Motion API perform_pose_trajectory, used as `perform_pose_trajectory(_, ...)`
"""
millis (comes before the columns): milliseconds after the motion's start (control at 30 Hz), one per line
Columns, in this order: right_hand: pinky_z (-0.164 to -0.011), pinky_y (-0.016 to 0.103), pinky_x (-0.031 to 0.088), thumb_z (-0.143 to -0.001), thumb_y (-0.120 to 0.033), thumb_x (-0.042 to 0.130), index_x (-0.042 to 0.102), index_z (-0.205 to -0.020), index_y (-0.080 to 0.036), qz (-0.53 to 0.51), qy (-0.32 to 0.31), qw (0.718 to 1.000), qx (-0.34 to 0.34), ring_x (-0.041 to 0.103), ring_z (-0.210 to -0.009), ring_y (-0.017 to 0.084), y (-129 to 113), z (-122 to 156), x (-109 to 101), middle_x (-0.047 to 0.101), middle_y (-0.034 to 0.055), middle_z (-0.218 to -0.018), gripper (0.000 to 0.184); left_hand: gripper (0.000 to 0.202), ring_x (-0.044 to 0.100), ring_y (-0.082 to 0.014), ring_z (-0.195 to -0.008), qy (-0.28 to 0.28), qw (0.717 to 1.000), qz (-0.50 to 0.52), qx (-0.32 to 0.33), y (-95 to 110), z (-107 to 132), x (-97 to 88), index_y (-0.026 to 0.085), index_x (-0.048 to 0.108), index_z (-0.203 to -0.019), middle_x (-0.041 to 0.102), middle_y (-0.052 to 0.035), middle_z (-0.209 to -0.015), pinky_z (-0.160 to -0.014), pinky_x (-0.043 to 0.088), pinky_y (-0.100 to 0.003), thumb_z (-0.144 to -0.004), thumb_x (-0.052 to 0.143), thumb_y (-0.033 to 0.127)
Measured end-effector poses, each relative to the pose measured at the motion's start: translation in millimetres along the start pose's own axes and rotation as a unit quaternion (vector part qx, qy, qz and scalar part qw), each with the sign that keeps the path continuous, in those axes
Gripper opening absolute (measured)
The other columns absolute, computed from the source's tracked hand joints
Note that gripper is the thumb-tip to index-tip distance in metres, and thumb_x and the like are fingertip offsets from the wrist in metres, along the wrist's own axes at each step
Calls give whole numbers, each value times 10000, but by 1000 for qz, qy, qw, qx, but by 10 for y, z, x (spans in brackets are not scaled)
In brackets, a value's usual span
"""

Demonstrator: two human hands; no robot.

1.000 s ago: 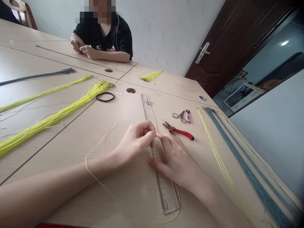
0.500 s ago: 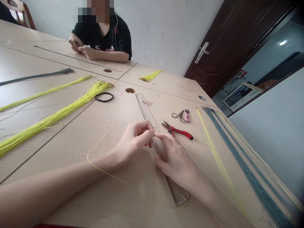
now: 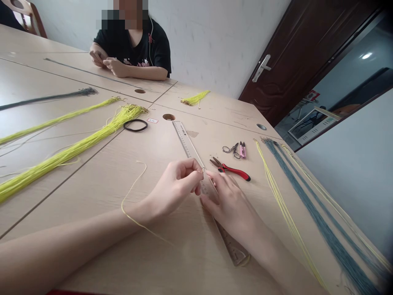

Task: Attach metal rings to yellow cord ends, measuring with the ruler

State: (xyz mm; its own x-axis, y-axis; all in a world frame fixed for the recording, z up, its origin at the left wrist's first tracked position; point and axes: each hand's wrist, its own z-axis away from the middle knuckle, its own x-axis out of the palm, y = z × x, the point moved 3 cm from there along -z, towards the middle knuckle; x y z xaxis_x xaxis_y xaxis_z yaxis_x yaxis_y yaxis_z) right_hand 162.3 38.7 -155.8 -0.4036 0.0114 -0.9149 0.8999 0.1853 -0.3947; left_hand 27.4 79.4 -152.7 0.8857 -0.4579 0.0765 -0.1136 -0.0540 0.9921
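My left hand is closed in a pinch on a small metal clasp, a ring-like piece just above the ruler. My right hand lies across the clear ruler, its thumb at one side and its fingers toward the other, gripping it. The fingertips of both hands are close together. A thin yellow cord curves over my left wrist and fades out on the table. A bit of yellow cord also shows under the ruler's near end. The ruler's middle is partly hidden by my hands.
Red-handled pliers, small scissors and pink thread snips lie beyond my right hand. Yellow cord bundles and a black band are left; blue-grey cords are right. A person sits opposite.
Both hands have shifted slightly right. The ruler has turned a little, its near end swinging right. The loose yellow cord by my left wrist has moved right as well.
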Motion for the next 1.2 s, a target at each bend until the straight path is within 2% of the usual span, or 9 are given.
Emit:
perform_pose_trajectory(100,-855,419,452,-803,-187,507,473,-1162,-228,-6,-8,999,38,500,-1083,259,-1,-9,4,548,78,-1114,363,168,519,-84,-537,-11,1000,9,-4,-18,2,10,154,475,-615,442,66,-494,-515,332,-203,-782,487,153)
perform_pose_trajectory(233,-797,389,461,-736,-146,524,489,-1130,-239,-31,0,996,83,519,-1024,245,11,-12,-4,546,65,-1061,406,176,502,-86,-534,-4,999,27,-16,-65,-17,-9,153,475,-611,425,63,-497,-532,330,-216,-786,490,161)
perform_pose_trajectory(500,-712,357,458,-627,-105,509,521,-1007,-247,-31,42,995,90,527,-958,247,64,3,18,535,49,-933,406,153,501,-105,-532,-9,998,62,-28,-81,-16,-4,156,472,-599,397,56,-502,-569,340,-247,-749,502,162)
perform_pose_trajectory(733,-716,363,470,-648,-99,520,530,-994,-239,-29,31,992,115,531,-946,243,76,-3,-53,517,58,-962,373,190,469,-91,-508,24,987,150,-45,-91,-35,-21,149,463,-583,367,57,-472,-621,357,-268,-768,499,167)
perform_pose_trajectory(800,-716,341,477,-671,-86,503,525,-1005,-232,-51,37,992,110,553,-877,199,69,-5,-71,515,52,-966,365,202,453,-87,-506,35,981,185,-51,-86,-47,-22,146,463,-571,359,54,-469,-620,363,-266,-771,493,157)
perform_pose_trajectory(933,-641,302,487,-722,-116,494,517,-1031,-231,-85,0,992,97,561,-713,136,33,-6,-8,500,39,-966,330,195,457,-80,-498,35,978,196,-59,-82,-55,-15,141,471,-577,362,56,-463,-629,368,-263,-771,496,143)
perform_pose_trajectory(1100,-770,369,476,-775,-201,534,518,-1071,-223,-33,32,996,71,530,-967,223,29,-17,7,491,65,-1012,297,180,462,-80,-483,16,977,203,-65,-62,-36,13,138,478,-574,374,57,-457,-614,371,-261,-751,513,142)
perform_pose_trajectory(1200,-823,398,451,-788,-224,547,505,-1102,-222,-18,17,996,81,499,-1042,253,64,-19,-20,522,73,-1037,316,187,465,-83,-471,5,973,217,-83,-41,-18,47,138,465,-553,378,56,-451,-608,381,-265,-732,519,139)
